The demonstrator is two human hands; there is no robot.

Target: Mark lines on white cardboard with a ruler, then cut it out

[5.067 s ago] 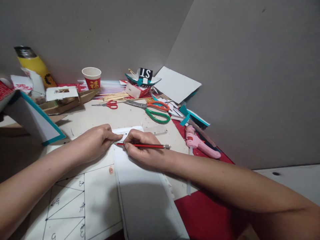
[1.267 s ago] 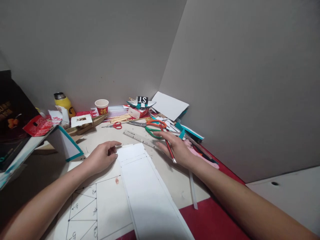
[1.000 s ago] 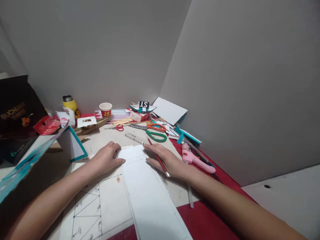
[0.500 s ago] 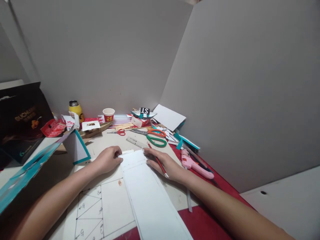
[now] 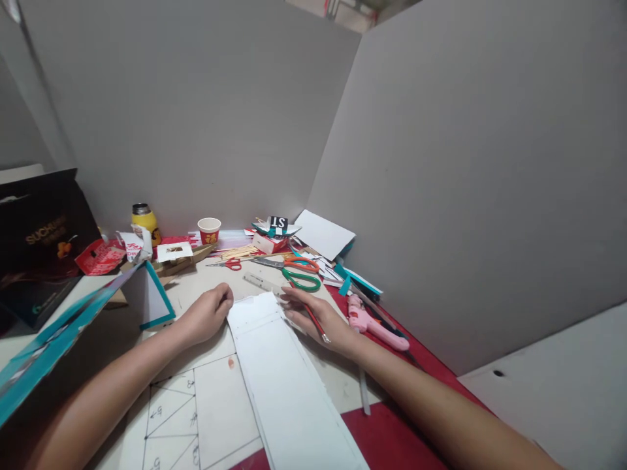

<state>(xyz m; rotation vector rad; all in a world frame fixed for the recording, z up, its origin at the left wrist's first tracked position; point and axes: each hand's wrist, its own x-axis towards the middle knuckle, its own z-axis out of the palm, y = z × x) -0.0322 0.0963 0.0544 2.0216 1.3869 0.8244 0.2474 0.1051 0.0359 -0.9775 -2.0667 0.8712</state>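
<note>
A long white board (image 5: 289, 385) with thin pencil lines near its far end lies at the middle front. My left hand (image 5: 211, 314) is curled beside the board's far left corner, its fingertips tucked out of sight. At the board's far right edge is my right hand (image 5: 313, 320), holding a red and black pencil (image 5: 314, 320) against the palm with the fingers stretched forward. Under the board, a pale sheet (image 5: 225, 405) carries a drawn grid with diagonals and marks. A clear ruler (image 5: 262, 282) lies just beyond the board.
Green-handled scissors (image 5: 301, 279), small red scissors (image 5: 232, 264), a paper cup (image 5: 209, 231) and a yellow bottle (image 5: 145, 220) lie or stand farther back. A pink glue gun (image 5: 377, 328) is at right. Teal-edged cardboard (image 5: 88, 326) and a black box (image 5: 46, 245) stand left.
The view has shifted slightly. My left hand has drawn back a little from the board's corner, with its fingers curled in more. My right hand keeps the pencil.
</note>
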